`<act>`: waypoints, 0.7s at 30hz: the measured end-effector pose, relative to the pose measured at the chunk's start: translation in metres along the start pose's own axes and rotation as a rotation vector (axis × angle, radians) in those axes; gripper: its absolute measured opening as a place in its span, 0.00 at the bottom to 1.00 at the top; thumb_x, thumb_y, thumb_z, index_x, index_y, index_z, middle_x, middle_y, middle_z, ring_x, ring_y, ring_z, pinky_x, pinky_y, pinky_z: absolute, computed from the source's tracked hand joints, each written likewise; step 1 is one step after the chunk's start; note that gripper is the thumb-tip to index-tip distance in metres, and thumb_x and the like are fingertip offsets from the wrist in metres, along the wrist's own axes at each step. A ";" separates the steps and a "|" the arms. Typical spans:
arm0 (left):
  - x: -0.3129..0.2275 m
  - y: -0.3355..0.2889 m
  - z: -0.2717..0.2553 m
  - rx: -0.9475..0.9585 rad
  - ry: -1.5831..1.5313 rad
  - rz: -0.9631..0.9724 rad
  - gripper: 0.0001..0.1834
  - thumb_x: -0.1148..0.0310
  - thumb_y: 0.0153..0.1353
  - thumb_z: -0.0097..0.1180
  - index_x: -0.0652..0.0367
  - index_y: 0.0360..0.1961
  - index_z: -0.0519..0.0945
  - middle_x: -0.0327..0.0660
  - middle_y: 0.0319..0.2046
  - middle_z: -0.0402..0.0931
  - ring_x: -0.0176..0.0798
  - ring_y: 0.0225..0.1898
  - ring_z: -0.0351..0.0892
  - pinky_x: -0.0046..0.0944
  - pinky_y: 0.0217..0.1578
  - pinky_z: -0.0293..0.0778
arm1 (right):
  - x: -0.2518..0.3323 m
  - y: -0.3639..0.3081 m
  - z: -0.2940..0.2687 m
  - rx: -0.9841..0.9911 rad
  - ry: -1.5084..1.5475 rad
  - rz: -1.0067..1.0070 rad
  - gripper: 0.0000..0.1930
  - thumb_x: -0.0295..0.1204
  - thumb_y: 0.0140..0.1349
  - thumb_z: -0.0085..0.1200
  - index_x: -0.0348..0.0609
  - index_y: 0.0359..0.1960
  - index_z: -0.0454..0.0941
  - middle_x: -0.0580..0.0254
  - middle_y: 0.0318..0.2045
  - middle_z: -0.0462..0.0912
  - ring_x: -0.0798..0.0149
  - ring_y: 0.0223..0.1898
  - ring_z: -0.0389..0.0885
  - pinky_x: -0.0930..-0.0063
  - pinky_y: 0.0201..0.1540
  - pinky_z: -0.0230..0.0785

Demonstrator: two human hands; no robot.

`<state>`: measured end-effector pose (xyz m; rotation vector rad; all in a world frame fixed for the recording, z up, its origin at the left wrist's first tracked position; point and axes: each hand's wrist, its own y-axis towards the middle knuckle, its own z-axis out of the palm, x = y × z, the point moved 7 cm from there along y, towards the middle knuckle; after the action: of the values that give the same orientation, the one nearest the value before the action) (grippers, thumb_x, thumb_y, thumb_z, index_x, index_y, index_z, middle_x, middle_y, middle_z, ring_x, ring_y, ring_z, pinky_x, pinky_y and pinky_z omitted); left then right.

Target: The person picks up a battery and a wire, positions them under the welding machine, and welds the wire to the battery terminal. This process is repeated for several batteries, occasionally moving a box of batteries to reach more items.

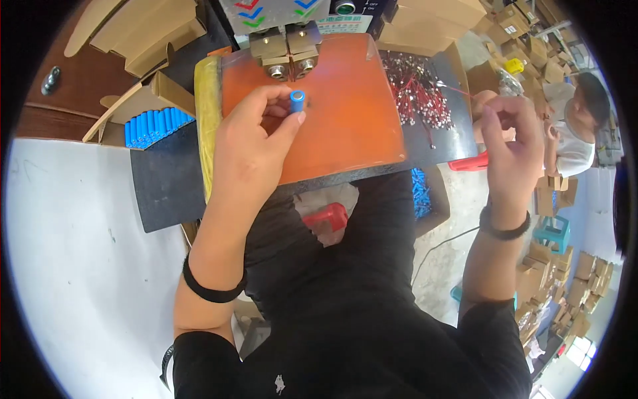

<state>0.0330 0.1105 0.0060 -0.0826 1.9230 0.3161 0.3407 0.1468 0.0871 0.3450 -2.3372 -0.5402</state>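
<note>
My left hand (252, 143) pinches blue cylindrical cell (297, 106) between thumb and fingers, silver end facing up. Cell sits over orange mat (349, 126), just in front of machine's metal head (286, 52); cannot tell if cell touches mat. My right hand (515, 146) off to right, thumb and forefinger closed narrow on thin red wire (458, 90), silver tip pointing left, near pile of red wires (419, 90). More blue cells (156, 126) stand in cardboard box (176, 94) at left.
</note>
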 end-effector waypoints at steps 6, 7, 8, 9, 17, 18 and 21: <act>0.002 0.003 0.003 0.009 -0.054 -0.004 0.15 0.77 0.58 0.64 0.67 0.47 0.79 0.43 0.37 0.84 0.35 0.37 0.82 0.34 0.41 0.78 | 0.021 0.017 0.020 0.113 -0.110 -0.098 0.04 0.22 0.61 0.58 0.38 0.36 0.79 0.69 0.31 0.78 0.75 0.32 0.70 0.81 0.39 0.64; 0.001 0.002 0.003 0.008 -0.031 0.004 0.15 0.76 0.58 0.64 0.67 0.46 0.80 0.43 0.37 0.84 0.35 0.37 0.82 0.35 0.40 0.78 | 0.025 0.019 0.018 0.105 -0.126 -0.114 0.04 0.22 0.60 0.58 0.38 0.36 0.79 0.69 0.31 0.78 0.75 0.32 0.70 0.81 0.39 0.64; 0.001 0.002 0.002 0.006 -0.009 0.012 0.14 0.75 0.58 0.64 0.67 0.46 0.80 0.44 0.36 0.84 0.35 0.36 0.82 0.35 0.40 0.78 | 0.028 0.021 0.018 0.097 -0.143 -0.130 0.04 0.22 0.60 0.58 0.38 0.36 0.79 0.69 0.32 0.78 0.75 0.32 0.70 0.81 0.39 0.64; 0.001 0.002 0.002 0.003 -0.010 0.010 0.14 0.75 0.58 0.64 0.67 0.46 0.80 0.44 0.36 0.84 0.35 0.36 0.82 0.35 0.40 0.78 | 0.028 0.023 0.020 0.100 -0.144 -0.133 0.04 0.22 0.60 0.58 0.38 0.36 0.79 0.69 0.32 0.78 0.75 0.32 0.70 0.81 0.39 0.64; 0.004 0.010 -0.001 0.063 0.037 -0.051 0.17 0.73 0.61 0.64 0.69 0.50 0.79 0.39 0.38 0.83 0.29 0.37 0.79 0.29 0.42 0.75 | 0.042 0.005 0.052 0.055 0.010 -0.319 0.03 0.18 0.60 0.58 0.36 0.34 0.78 0.67 0.32 0.79 0.75 0.30 0.73 0.81 0.36 0.65; 0.006 0.009 -0.001 0.064 0.040 -0.054 0.17 0.73 0.61 0.64 0.69 0.50 0.79 0.39 0.38 0.83 0.29 0.37 0.79 0.29 0.42 0.75 | 0.043 0.004 0.055 0.042 0.047 -0.309 0.03 0.18 0.60 0.59 0.36 0.34 0.78 0.66 0.32 0.79 0.75 0.29 0.74 0.81 0.35 0.66; 0.008 0.009 -0.002 0.020 -0.010 -0.016 0.17 0.73 0.61 0.64 0.69 0.49 0.79 0.39 0.37 0.83 0.28 0.37 0.79 0.29 0.41 0.75 | 0.044 0.005 0.061 0.038 0.062 -0.297 0.03 0.18 0.61 0.58 0.36 0.35 0.77 0.67 0.32 0.79 0.75 0.29 0.73 0.82 0.35 0.66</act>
<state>0.0265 0.1195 0.0011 -0.0829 1.9146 0.2862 0.2664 0.1512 0.0741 0.7232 -2.2520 -0.6167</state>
